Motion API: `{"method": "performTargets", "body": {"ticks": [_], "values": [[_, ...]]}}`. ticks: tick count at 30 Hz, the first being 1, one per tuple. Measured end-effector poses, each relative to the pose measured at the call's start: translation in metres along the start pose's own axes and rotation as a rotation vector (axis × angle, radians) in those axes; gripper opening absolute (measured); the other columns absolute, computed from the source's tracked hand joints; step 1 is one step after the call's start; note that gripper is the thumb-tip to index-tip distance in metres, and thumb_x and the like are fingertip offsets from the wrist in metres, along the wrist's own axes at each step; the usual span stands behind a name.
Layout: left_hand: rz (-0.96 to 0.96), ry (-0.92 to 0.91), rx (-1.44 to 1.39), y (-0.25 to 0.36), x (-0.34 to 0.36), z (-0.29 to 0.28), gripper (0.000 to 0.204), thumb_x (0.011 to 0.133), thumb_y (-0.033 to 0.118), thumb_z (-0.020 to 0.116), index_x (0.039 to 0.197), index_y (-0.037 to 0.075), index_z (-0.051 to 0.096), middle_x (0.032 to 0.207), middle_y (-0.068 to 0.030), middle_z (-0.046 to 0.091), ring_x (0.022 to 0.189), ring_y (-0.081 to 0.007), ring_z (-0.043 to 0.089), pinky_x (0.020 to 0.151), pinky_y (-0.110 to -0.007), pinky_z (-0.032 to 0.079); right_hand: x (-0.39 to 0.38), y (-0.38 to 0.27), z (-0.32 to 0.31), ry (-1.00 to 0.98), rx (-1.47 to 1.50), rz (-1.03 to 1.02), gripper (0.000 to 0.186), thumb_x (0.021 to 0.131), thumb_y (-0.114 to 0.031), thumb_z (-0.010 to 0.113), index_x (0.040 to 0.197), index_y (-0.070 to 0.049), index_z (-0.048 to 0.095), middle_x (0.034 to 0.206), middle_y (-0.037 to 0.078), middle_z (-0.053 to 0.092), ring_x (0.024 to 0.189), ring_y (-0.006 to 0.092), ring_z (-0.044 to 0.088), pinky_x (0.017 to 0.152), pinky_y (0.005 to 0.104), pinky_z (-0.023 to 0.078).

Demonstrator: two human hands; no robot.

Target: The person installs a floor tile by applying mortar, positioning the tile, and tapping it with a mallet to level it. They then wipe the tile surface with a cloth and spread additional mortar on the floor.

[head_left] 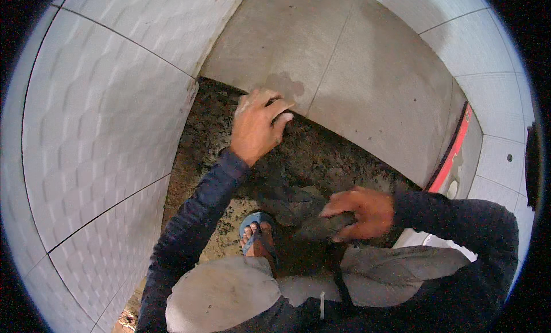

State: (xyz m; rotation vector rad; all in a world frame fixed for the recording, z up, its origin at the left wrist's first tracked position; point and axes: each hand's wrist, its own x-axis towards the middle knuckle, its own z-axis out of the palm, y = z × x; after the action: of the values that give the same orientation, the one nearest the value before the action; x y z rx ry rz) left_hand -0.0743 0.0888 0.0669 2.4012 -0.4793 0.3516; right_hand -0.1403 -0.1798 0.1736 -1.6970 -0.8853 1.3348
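My left hand [261, 123] reaches to the near edge of the grey floor tiles [321, 52]. Its fingers are bent but apart, the tips at the tile edge, and nothing shows between thumb and fingers. Lower and to the right, my right hand [367, 209] curls its thumb and fingers round part of a dark grey, limp-looking mass [313, 224]. Blur and shadow hide whether this is a wet rag or mortar. Both hands are over a strip of dark, rough, untiled ground [344, 155] in front of the tiles.
White wavy-patterned wall tiles [103, 115] rise close on the left; plain white tiles [465, 40] line the right. A red-faced straight bar [450, 155] lies along the right side. My foot in a blue flip-flop [252, 224] stands on the rough ground, between my bent knees.
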Motion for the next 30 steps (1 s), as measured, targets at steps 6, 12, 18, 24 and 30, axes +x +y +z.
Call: {"method": "performTargets", "body": {"ticks": [6, 12, 18, 24, 30], "values": [[-0.187, 0.018, 0.033, 0.022, 0.018, 0.041, 0.034, 0.068, 0.031, 0.084, 0.094, 0.014, 0.070, 0.102, -0.0114, 0.062, 0.105, -0.0349, 0.056, 0.088, -0.046, 0.044, -0.035, -0.017, -0.013, -0.082, 0.206, -0.004, 0.046, 0.084, -0.029, 0.075, 0.118, -0.001, 0.062, 0.118, 0.017, 0.064, 0.110, 0.0338, 0.061, 0.098, 0.0408, 0.046], [-0.274, -0.072, 0.069, 0.027, 0.024, 0.044, 0.036, 0.066, 0.032, 0.086, 0.095, 0.017, 0.069, 0.105, -0.0098, 0.060, 0.107, -0.0336, 0.055, 0.092, -0.045, 0.041, -0.045, -0.005, -0.004, -0.116, 0.389, -0.052, 0.048, 0.084, -0.030, 0.075, 0.121, -0.001, 0.061, 0.118, 0.013, 0.066, 0.111, 0.0267, 0.061, 0.098, 0.0381, 0.045], [-0.029, -0.048, 0.047, 0.017, 0.014, 0.042, 0.041, 0.069, 0.033, 0.083, 0.104, 0.016, 0.071, 0.114, -0.0068, 0.064, 0.112, -0.0314, 0.055, 0.094, -0.045, 0.040, -0.061, -0.017, -0.043, -0.233, 0.378, -0.092, 0.048, 0.085, -0.027, 0.076, 0.123, -0.002, 0.060, 0.117, 0.012, 0.067, 0.111, 0.0248, 0.061, 0.098, 0.0348, 0.045], [0.067, 0.011, 0.069, 0.008, 0.007, 0.051, 0.040, 0.070, 0.035, 0.081, 0.103, 0.015, 0.072, 0.115, -0.0029, 0.066, 0.113, -0.0289, 0.056, 0.094, -0.043, 0.039, -0.072, -0.007, -0.037, -0.255, 0.509, -0.109, 0.044, 0.086, -0.023, 0.075, 0.122, -0.001, 0.061, 0.118, 0.013, 0.067, 0.112, 0.0236, 0.061, 0.099, 0.0356, 0.045], [0.090, -0.001, 0.025, 0.004, 0.010, 0.052, 0.039, 0.071, 0.037, 0.080, 0.102, 0.015, 0.072, 0.114, -0.0008, 0.066, 0.113, -0.0288, 0.055, 0.096, -0.045, 0.037, -0.074, -0.008, -0.035, -0.289, 0.499, -0.091, 0.044, 0.087, -0.023, 0.074, 0.122, -0.001, 0.060, 0.119, 0.012, 0.066, 0.114, 0.0244, 0.061, 0.102, 0.0369, 0.042]]}}
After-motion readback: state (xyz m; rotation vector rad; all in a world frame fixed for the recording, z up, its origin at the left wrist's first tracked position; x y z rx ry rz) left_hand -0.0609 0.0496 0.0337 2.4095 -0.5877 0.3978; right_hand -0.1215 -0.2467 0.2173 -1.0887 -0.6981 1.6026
